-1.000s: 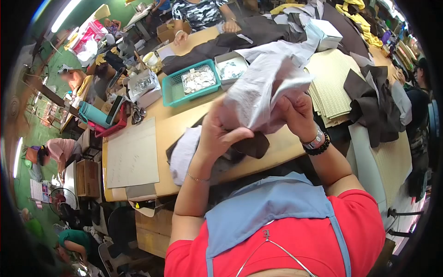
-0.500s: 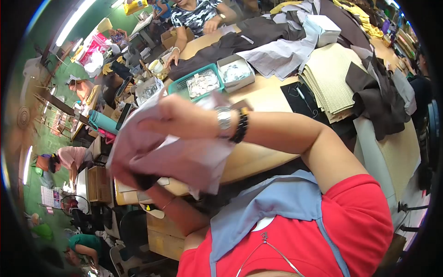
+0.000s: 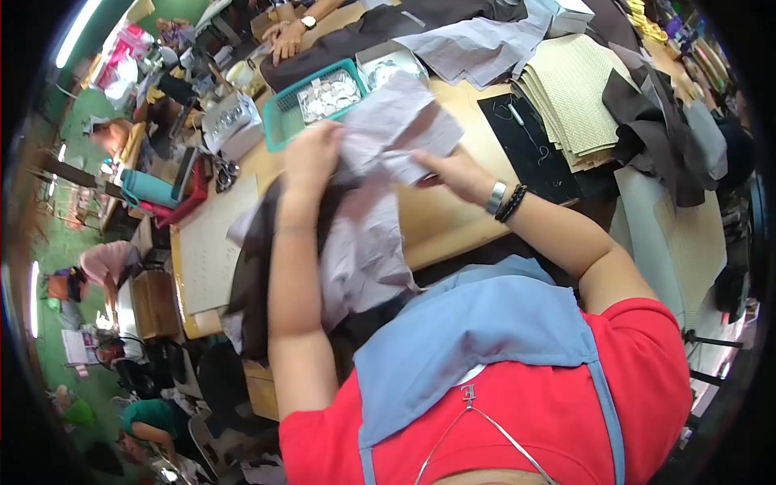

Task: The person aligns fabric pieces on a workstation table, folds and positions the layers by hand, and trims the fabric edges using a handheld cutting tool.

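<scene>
Back across to the right swings the right hand (image 3: 461,174), and the pale cloth (image 3: 400,121) comes with it, now spread between both hands over the middle of the table (image 3: 436,218)! At the far edge, the co-worker's hands (image 3: 284,40) have come together too. The left hand (image 3: 311,158), a little blurred, is closed on the cloth's left side; the right pinches its right edge, thumb on top. Dark cloth (image 3: 259,267) hangs behind the left forearm, over the near edge; whether it's joined to the pale one, I can't tell.

Watch that teal basket (image 3: 279,125)! A wide swing of the left hand could knock it and scatter its white pieces. Trailing fabric might slip off the near edge under its own weight, and the black beaded bracelet (image 3: 511,204) could snag the weave.

Now the count: one basket; one open box (image 3: 416,74) beside it; one black mat (image 3: 505,149) towards the right edge, carrying one pen-like tool (image 3: 516,115); one written-on board (image 3: 210,250) by the near left corner; one stack of cream sheets (image 3: 570,97), several deep, too tight to number. White pieces? Dozens perhaps, uncountable from here.
</scene>
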